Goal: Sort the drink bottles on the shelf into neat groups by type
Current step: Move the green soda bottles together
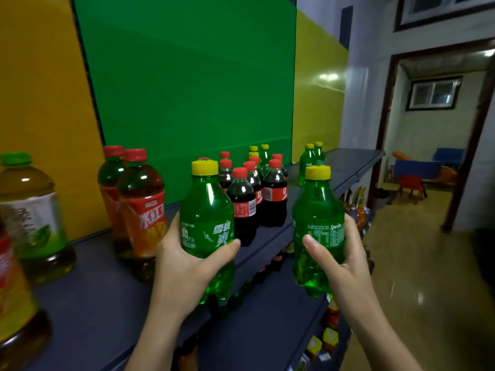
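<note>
- Holding two green bottles in the head view, you have your left hand (184, 263) wrapped round the left Sprite bottle (206, 210) and your right hand (345, 253) wrapped round the right Sprite bottle (317, 210). Both are upright near the front edge of the dark shelf (107, 303).
- Carry them, I judge, to the Sprite pair (310, 162) far right on the shelf, apart from the cola cluster (249, 199). Set each down upright just beside that pair, without brushing the colas.
- More yellow-capped bottles (263, 153) stand behind the colas and probably need moving too.
- You can read "Sprite" on the right bottle and "雪碧" on the left. The red-labelled tea bottles (142, 204) carry Chinese writing that is only partly legible.
</note>
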{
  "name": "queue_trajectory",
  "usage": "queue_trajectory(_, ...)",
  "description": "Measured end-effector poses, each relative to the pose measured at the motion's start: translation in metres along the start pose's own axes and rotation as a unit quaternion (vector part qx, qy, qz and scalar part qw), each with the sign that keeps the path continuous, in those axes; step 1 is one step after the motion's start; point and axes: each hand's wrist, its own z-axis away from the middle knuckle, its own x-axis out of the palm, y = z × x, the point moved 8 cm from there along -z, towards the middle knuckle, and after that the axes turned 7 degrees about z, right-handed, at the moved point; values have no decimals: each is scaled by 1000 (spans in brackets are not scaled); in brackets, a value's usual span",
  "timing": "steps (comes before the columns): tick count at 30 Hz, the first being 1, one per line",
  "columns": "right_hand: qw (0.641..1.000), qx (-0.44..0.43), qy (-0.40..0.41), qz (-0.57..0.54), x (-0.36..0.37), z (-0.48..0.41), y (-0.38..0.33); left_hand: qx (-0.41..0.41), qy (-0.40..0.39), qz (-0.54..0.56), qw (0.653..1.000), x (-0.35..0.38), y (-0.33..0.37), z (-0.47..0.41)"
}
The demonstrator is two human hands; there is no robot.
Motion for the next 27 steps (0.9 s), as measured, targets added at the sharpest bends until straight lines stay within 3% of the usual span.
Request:
queue_trajectory(14,999,-6,-29,-26,-91,-144,104,1,15,-44,999,156,-66,-75)
queue_trajectory(27,992,-41,-104,-56,-130,-285,201,-25,89,-131,987,280,-151,-160)
